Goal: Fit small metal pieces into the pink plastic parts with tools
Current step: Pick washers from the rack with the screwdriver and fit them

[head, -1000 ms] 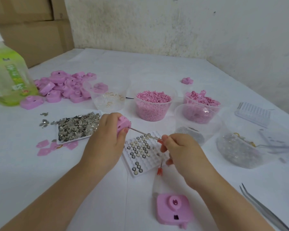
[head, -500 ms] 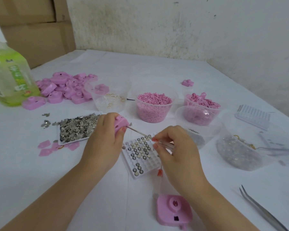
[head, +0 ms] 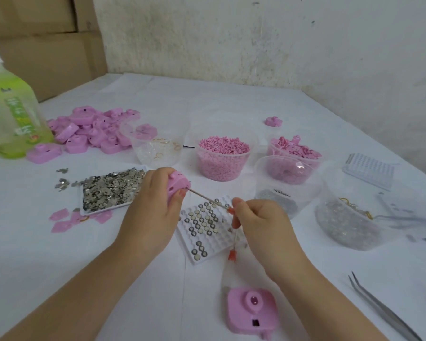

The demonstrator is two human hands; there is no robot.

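Observation:
My left hand (head: 153, 212) grips a pink plastic part (head: 177, 185) above the table. My right hand (head: 261, 225) pinches a thin metal rod tool (head: 207, 199) whose tip reaches the pink part's side. Under both hands lies a white grid tray (head: 207, 232) with several round metal pieces in its cells. A flat tray of loose silvery metal pieces (head: 111, 189) sits left of my left hand. Another pink part (head: 252, 310) lies near the table's front.
A pile of pink parts (head: 94, 130) and a green bottle (head: 10, 119) stand at the left. Clear cups (head: 223, 158) of pink and silvery bits line the middle and right. Tweezers (head: 384, 308) lie at the front right. A second white grid tray (head: 369, 169) is far right.
My right hand shifted a little along the rod, and the rod's tip stays at the pink part. My left hand has hardly moved.

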